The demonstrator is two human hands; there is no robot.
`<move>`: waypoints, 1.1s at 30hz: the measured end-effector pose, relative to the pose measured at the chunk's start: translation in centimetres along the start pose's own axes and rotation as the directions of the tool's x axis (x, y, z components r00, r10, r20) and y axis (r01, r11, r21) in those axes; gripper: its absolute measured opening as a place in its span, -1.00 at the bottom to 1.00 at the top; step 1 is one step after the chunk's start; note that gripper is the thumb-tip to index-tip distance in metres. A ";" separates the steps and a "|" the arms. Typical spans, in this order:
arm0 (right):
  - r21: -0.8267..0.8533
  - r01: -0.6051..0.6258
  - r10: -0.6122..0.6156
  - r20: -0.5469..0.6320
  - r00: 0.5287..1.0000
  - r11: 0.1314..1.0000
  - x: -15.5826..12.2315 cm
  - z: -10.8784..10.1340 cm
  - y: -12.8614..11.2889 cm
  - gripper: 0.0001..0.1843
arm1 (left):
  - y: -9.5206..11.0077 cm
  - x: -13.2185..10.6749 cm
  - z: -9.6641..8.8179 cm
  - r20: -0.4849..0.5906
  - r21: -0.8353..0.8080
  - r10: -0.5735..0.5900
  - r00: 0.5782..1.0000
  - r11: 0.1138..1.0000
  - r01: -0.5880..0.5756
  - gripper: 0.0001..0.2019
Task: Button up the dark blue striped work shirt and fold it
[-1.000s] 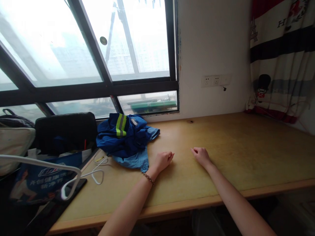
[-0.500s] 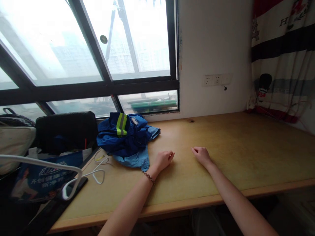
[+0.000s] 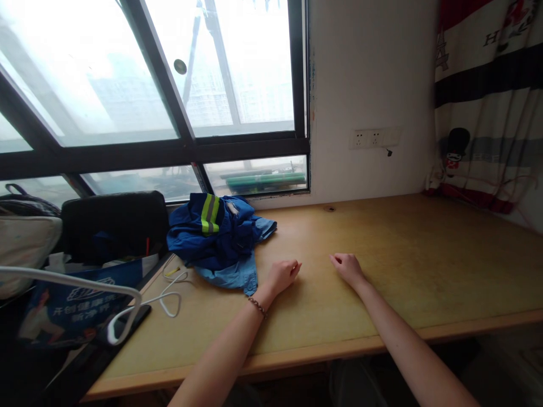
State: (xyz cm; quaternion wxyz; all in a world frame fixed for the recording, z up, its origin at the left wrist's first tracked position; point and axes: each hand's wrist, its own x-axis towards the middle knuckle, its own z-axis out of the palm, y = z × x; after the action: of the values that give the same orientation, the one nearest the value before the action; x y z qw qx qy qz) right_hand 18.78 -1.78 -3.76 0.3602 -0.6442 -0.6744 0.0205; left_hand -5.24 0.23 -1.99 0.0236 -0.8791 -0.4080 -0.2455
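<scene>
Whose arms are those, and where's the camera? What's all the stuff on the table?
There's no robot here, just a person. Every picture comes from one camera worn on that person's head, looking forward and down, so you see roughly what they see. The bare left hand, with a dark beaded-looking bracelet at its wrist, and the bare right hand are both loosely curled. I can't see anything held in either. They're at a long, yellowish-brown, wooden-looking table. On it lies a crumpled blue cloth garment with a yellow-and-grey stripe, nearer the left hand, and a thin, looping white cord.
</scene>
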 end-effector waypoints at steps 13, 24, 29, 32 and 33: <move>0.002 0.001 -0.001 -0.002 1.000 1.000 -0.1 0.0 0.0 -0.54 | 0.0 0.0 0.1 -0.008 -0.009 -0.001 1.000 1.000 0.001 -0.59; 0.003 0.002 -0.002 -0.004 1.000 1.000 -0.1 0.0 0.0 -0.55 | -0.2 -0.1 0.3 -0.003 0.004 0.001 1.000 1.000 -0.001 -0.59; 0.003 0.006 -0.006 -0.003 1.000 1.000 -0.1 -0.2 -0.1 -0.55 | -0.1 0.0 0.2 -0.001 -0.010 0.000 1.000 1.000 0.000 -0.58; 0.004 0.006 -0.006 -0.002 1.000 1.000 -0.1 -0.2 -0.2 -0.56 | -0.1 0.0 0.2 0.003 0.003 -0.003 1.000 1.000 0.003 -0.58; 0.004 0.005 -0.005 -0.002 1.000 1.000 -0.1 -0.2 -0.1 -0.56 | -0.1 0.0 0.2 0.005 0.005 -0.002 1.000 1.000 0.002 -0.58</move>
State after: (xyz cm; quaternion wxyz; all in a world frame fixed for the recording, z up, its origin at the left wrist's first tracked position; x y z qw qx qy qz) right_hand 18.75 -2.00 -3.57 0.3623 -0.6417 -0.6757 0.0204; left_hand -5.23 0.30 -2.16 0.0246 -0.8791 -0.4095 -0.2425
